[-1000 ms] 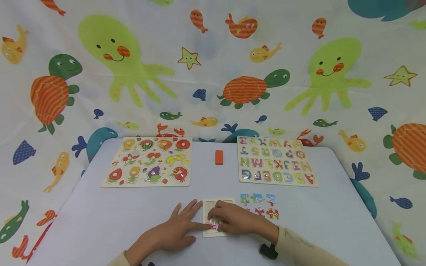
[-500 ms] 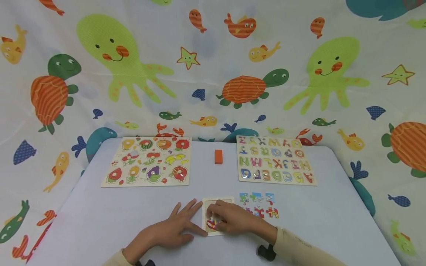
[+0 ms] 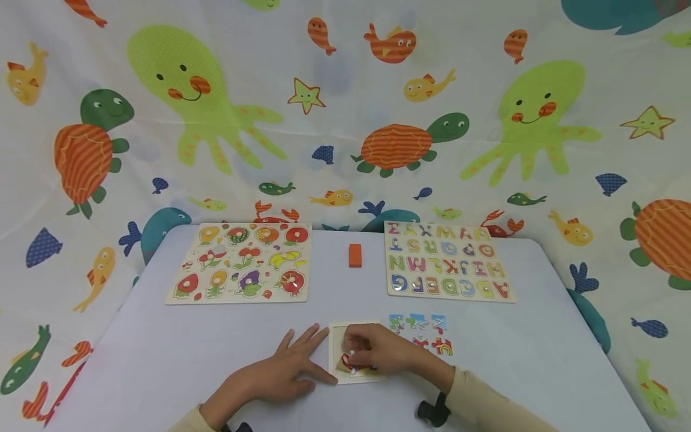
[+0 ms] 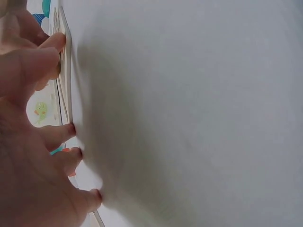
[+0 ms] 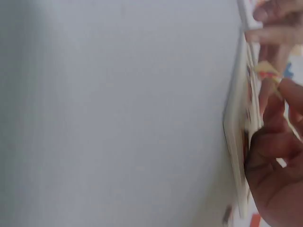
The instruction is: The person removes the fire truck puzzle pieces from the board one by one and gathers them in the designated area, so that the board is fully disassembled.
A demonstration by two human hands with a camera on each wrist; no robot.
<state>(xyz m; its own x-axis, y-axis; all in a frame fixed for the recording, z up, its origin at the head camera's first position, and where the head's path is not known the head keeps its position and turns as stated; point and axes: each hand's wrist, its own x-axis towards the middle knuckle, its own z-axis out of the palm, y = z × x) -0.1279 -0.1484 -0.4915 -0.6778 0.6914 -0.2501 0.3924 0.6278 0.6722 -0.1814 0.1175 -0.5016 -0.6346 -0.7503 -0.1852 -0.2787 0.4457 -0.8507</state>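
A small wooden puzzle tray point(image 3: 332, 343) lies on the table before the person. Over it, the right hand point(image 3: 385, 348) pinches a yellow and red puzzle piece point(image 5: 266, 69), lifted and tilted above the tray in the right wrist view. Other coloured pieces in the tray are partly hidden by that hand. The left hand point(image 3: 288, 372) rests flat to the left with fingers spread, its index finger and thumb touching the tray's left edge. Just right of the tray lie several loose jigsaw pieces point(image 3: 415, 322), some partly covered by the right hand.
A fruit puzzle board point(image 3: 237, 264) stands at the back left of the white table point(image 3: 243, 330). An alphabet puzzle board point(image 3: 448, 261) lies at the back right, with an orange block point(image 3: 354, 255) between the boards. A sea-animal cloth point(image 3: 335, 96) hangs behind.
The left index finger has left the pieces in the tray, and the left hand has stayed at its edge. The right hand has raised and tilted a puzzle piece from the tray.
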